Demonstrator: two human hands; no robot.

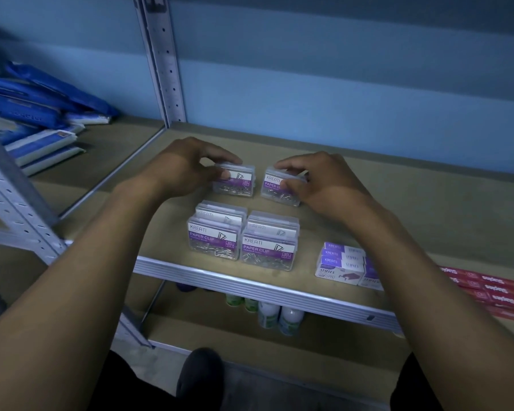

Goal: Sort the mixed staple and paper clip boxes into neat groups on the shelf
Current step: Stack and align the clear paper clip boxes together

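Several clear paper clip boxes with purple labels stand on the brown shelf (pixel 368 185). My left hand (pixel 184 167) grips one paper clip box (pixel 239 185) at the back, fingers over its top and thumb on its front. My right hand (pixel 321 182) grips a second paper clip box (pixel 275 188) just to the right of it. Closer to the shelf's front edge stand more paper clip boxes (pixel 241 238) in two tight columns. A stack of white and purple staple boxes (pixel 341 262) sits to their right, partly hidden by my right forearm.
Red staple boxes (pixel 490 292) lie at the far right front. Blue packs (pixel 33 114) are piled on the neighbouring shelf to the left, beyond a grey metal upright (pixel 163 60). Small bottles (pixel 279 315) stand on the lower shelf. The shelf's metal front rail (pixel 250 286) runs below the boxes.
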